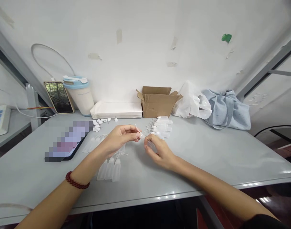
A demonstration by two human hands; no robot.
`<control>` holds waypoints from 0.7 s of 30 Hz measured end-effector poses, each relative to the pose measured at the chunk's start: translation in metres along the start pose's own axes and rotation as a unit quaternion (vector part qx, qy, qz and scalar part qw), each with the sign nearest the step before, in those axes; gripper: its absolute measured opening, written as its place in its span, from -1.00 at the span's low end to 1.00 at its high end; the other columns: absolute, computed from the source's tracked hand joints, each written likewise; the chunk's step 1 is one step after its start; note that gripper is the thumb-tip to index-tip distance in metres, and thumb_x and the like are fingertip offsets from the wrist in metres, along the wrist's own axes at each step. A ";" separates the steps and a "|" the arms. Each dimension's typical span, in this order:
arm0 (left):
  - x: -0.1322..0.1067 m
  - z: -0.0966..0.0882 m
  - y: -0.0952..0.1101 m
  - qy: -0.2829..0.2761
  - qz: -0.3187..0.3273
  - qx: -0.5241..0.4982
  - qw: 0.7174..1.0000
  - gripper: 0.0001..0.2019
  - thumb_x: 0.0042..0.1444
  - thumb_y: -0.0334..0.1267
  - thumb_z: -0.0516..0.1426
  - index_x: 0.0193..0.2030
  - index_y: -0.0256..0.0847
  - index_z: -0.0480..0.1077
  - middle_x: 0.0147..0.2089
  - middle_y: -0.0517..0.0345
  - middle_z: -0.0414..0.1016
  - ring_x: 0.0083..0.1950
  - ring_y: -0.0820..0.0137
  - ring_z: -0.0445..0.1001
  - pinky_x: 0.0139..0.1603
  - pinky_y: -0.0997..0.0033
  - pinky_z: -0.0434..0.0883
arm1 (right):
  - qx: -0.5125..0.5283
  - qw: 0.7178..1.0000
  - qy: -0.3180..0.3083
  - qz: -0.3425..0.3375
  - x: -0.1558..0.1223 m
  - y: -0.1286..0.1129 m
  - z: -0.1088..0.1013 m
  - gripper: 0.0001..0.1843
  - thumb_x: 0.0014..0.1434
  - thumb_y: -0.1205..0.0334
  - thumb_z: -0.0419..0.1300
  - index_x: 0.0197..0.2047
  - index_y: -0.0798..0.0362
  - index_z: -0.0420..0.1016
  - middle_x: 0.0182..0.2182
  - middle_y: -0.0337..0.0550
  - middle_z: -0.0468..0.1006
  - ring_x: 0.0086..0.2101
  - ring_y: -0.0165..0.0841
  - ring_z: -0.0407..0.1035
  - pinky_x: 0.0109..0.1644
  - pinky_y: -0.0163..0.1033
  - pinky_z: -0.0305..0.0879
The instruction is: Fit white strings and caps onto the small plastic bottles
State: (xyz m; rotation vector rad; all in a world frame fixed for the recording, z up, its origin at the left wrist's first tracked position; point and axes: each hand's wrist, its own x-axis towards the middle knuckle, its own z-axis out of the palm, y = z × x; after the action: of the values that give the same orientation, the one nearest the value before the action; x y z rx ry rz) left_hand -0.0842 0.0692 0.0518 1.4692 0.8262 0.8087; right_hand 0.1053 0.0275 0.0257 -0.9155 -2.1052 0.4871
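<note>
My left hand and my right hand meet above the middle of the grey table. Both are closed in a pinch on one small clear plastic squeeze bottle held between them; my left fingers grip its thin tip or cap end, and my right fingers wrap its body. A red bead bracelet sits on my left wrist. Under my left forearm lie three similar clear bottles side by side. Several more clear bottles lie just beyond my right hand.
Small white caps are scattered near a stack of white trays. A cardboard box, white plastic bag, blue cloth bag, lidded tub, propped phone and a flat tablet also stand here.
</note>
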 end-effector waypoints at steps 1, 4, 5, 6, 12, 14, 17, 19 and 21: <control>0.000 0.000 0.000 0.000 0.005 0.012 1.000 -0.82 0.01 -0.17 0.23 -0.29 -0.22 0.48 -0.24 0.15 0.45 -0.23 0.40 0.41 -0.08 0.32 0.34 | 0.008 1.000 -0.002 0.009 0.000 -0.001 0.000 -0.93 0.17 0.39 -0.03 -0.30 0.03 0.20 -0.42 -0.22 0.34 -0.43 -0.40 0.20 -0.30 -0.27 0.15; -0.001 -0.001 0.002 0.009 0.012 0.044 0.999 -0.81 -0.02 -0.17 0.25 -0.30 -0.22 0.49 -0.21 0.11 0.48 -0.16 0.34 0.42 -0.05 0.29 0.34 | 0.036 0.998 -0.013 0.043 0.000 -0.003 -0.001 -0.94 0.21 0.36 -0.07 -0.26 0.03 0.16 -0.44 -0.26 0.27 -0.48 -0.42 0.14 -0.36 -0.30 0.10; -0.001 -0.002 0.003 0.012 0.012 0.051 0.999 -0.81 -0.03 -0.17 0.25 -0.29 -0.22 0.50 -0.20 0.10 0.49 -0.14 0.32 0.42 -0.03 0.28 0.34 | 0.050 0.997 -0.021 0.056 0.000 -0.003 -0.002 -0.94 0.23 0.34 -0.09 -0.25 0.03 0.15 -0.45 -0.27 0.25 -0.49 -0.43 0.12 -0.38 -0.31 0.09; -0.001 -0.002 0.003 0.011 0.013 0.057 0.998 -0.80 -0.03 -0.17 0.25 -0.28 -0.21 0.50 -0.18 0.09 0.50 -0.11 0.31 0.42 -0.01 0.27 0.34 | 0.066 0.995 -0.028 0.069 -0.001 -0.004 -0.002 -0.94 0.25 0.33 -0.11 -0.24 0.03 0.14 -0.46 -0.29 0.22 -0.50 -0.43 0.10 -0.39 -0.31 0.07; -0.001 -0.004 0.003 -0.017 0.038 0.048 0.998 -0.81 -0.02 -0.22 0.25 -0.24 -0.18 0.48 -0.12 0.12 0.48 -0.04 0.31 0.41 0.03 0.29 0.34 | 0.158 0.980 -0.043 0.114 -0.001 -0.003 -0.003 -0.93 0.31 0.25 -0.13 -0.23 0.01 0.11 -0.49 -0.33 0.15 -0.49 -0.44 0.05 -0.37 -0.31 0.03; -0.001 -0.002 0.003 -0.016 0.031 0.034 0.999 -0.79 -0.02 -0.20 0.25 -0.22 -0.18 0.47 -0.11 0.13 0.47 -0.05 0.34 0.41 0.02 0.32 0.34 | 0.168 0.978 -0.043 0.114 -0.002 -0.003 -0.003 -0.93 0.31 0.25 -0.13 -0.23 0.01 0.11 -0.50 -0.34 0.14 -0.50 -0.44 0.04 -0.38 -0.31 0.02; -0.001 0.000 0.003 -0.009 -0.004 0.036 0.999 -0.78 0.03 -0.11 0.20 -0.27 -0.22 0.47 -0.23 0.13 0.49 -0.19 0.38 0.44 -0.06 0.32 0.39 | 0.149 0.983 -0.041 0.097 -0.002 -0.004 -0.004 -0.94 0.30 0.27 -0.12 -0.23 0.01 0.12 -0.50 -0.33 0.15 -0.50 -0.44 0.05 -0.39 -0.31 0.02; -0.001 0.001 0.004 -0.008 -0.021 0.055 0.998 -0.76 0.05 -0.08 0.18 -0.35 -0.24 0.47 -0.37 0.16 0.47 -0.29 0.40 0.44 -0.14 0.34 0.41 | 0.135 0.986 -0.042 0.086 -0.002 -0.006 -0.005 -0.95 0.29 0.29 -0.11 -0.24 0.02 0.12 -0.51 -0.34 0.15 -0.51 -0.45 0.03 -0.40 -0.31 0.01; -0.001 0.001 0.005 -0.011 -0.022 0.078 0.997 -0.75 0.05 -0.08 0.17 -0.39 -0.25 0.46 -0.44 0.18 0.44 -0.34 0.41 0.43 -0.20 0.35 0.42 | 0.132 0.987 -0.044 0.085 -0.002 -0.006 -0.005 -0.95 0.29 0.30 -0.11 -0.24 0.02 0.12 -0.51 -0.34 0.14 -0.52 -0.45 0.02 -0.41 -0.31 0.00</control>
State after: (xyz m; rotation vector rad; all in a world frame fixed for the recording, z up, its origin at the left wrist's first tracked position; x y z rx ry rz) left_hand -0.0835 0.0676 0.0567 1.5882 0.9194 0.7075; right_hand 0.1079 0.0218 0.0316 -0.9346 -1.9882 0.8866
